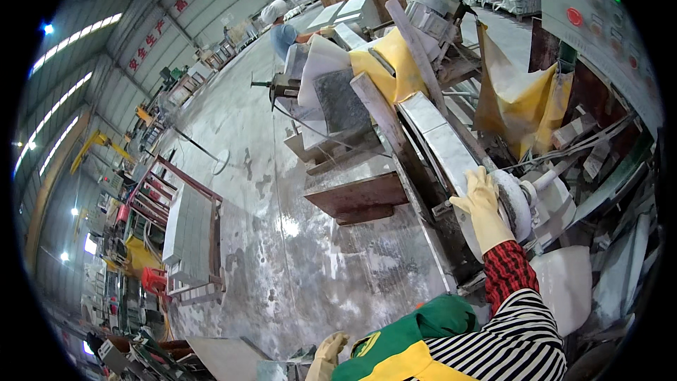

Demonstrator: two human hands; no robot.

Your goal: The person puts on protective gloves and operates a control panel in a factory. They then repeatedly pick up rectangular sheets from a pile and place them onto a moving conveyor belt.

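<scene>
My right hand, in a cream rubber glove, lies with its fingers spread on the near end of a row of white stone strips. The strips lie end to end along a narrow conveyor machine that runs away from me. Just right of that hand is a round white wheel-like part, coated in pale residue. Low in the view, beside my green and yellow apron, my left hand shows in part, gloved too. Its fingers are mostly hidden, and nothing can be made out in it.
A rusty metal plate juts out left of the conveyor. Yellow sheets hang over the machine. A control panel with lit buttons stands at upper right. Grey slabs rest on a red rack at left. Another person works at the far end.
</scene>
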